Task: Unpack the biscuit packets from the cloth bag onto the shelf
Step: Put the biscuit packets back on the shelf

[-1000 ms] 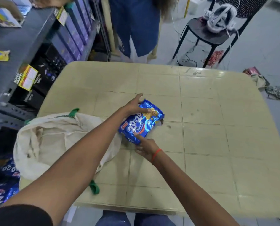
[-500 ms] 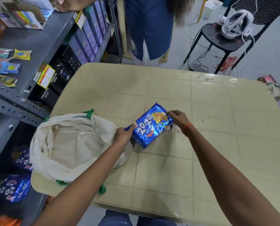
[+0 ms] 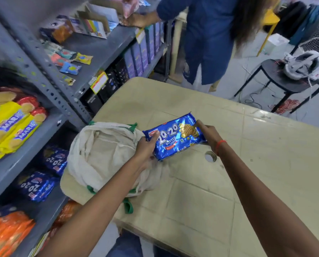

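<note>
A blue 20-20 biscuit packet (image 3: 175, 135) is held just above the beige table (image 3: 247, 164), between both hands. My left hand (image 3: 147, 147) grips its left end and my right hand (image 3: 207, 135) grips its right end. The cream cloth bag (image 3: 103, 156) with green trim lies slumped and open on the table's left corner, right under my left hand. The grey metal shelf (image 3: 49, 86) stands to the left; its lower level holds more blue 20-20 packets (image 3: 37, 186).
Yellow Marie packets (image 3: 10, 127) and orange packets (image 3: 8, 232) fill other shelf levels. A person in blue (image 3: 208, 38) stands at the table's far side, reaching onto the shelf. A black stool (image 3: 285, 78) with a white device stands at the back right. The table has a round hole (image 3: 209, 156).
My hands shifted to opposite ends of the packet and lifted it off the table. My view turned left, bringing more of the shelf into sight.
</note>
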Motion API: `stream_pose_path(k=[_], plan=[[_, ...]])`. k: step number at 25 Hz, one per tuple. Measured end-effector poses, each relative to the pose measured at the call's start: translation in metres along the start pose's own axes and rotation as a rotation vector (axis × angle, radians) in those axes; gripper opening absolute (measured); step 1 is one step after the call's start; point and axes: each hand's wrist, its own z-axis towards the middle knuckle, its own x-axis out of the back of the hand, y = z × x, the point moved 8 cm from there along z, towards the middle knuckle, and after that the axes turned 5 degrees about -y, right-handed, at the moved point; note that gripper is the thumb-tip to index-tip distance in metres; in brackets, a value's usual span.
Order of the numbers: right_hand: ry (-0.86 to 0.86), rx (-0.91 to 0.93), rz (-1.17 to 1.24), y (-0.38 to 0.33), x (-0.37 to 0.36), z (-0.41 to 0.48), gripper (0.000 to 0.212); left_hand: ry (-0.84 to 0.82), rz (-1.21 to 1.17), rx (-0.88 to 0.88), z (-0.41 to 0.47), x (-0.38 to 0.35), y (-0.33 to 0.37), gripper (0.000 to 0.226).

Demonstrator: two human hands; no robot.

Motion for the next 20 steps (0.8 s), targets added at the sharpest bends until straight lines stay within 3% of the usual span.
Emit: stream_pose_path(k=[4,6,10,13,17,20], plan=[[-0.167,0.057,-0.102,-0.042,-0.101,-0.018,0.03,0.274,0.023,-0.135,-0.032,0.097,0.025,0.054],[-0.238,0.093,-0.159,-0.057,-0.159,-0.032,0.033,0.364,0.022,-0.19,-0.052,0.154,0.028,0.054],[-0.388,0.174,-0.268,-0.082,-0.283,-0.07,0.043,0.568,-0.032,-0.169,-0.108,0.271,0.019,0.053],[-0.476,0.266,-0.385,-0.105,-0.379,-0.108,0.06,0.742,-0.04,-0.215,-0.164,0.358,0.016,0.063],[-0.579,0.443,-0.495,-0.131,-0.492,-0.168,0.062,0.863,-0.072,-0.15,-0.228,0.461,0.0,0.081],[-0.663,0.503,-0.544,-0.136,-0.561,-0.203,0.07,0.987,-0.143,-0.135,-0.267,0.526,-0.014,0.071]])
